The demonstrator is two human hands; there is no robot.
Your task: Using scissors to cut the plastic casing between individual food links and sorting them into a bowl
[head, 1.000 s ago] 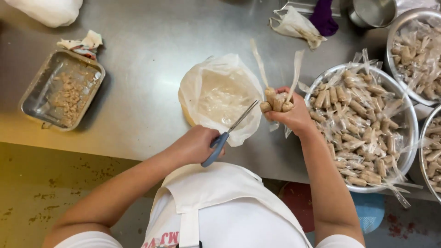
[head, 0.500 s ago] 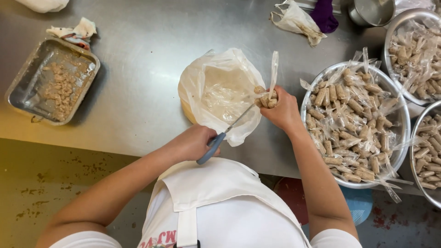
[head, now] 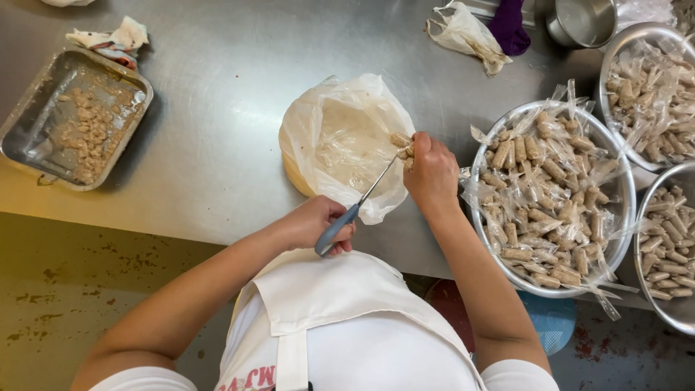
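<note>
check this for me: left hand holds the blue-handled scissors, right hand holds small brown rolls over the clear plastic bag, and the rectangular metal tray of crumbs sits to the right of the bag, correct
Not quite. The head view shows the rectangular metal tray of crumbs to the left of the clear plastic bag. The rest holds: left hand with blue-handled scissors, right hand holding small brown rolls.

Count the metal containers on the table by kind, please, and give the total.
Round bowls of wrapped rolls: 3
Rectangular tray with crumbs: 1
Small empty metal cup: 1
Total: 5
</note>
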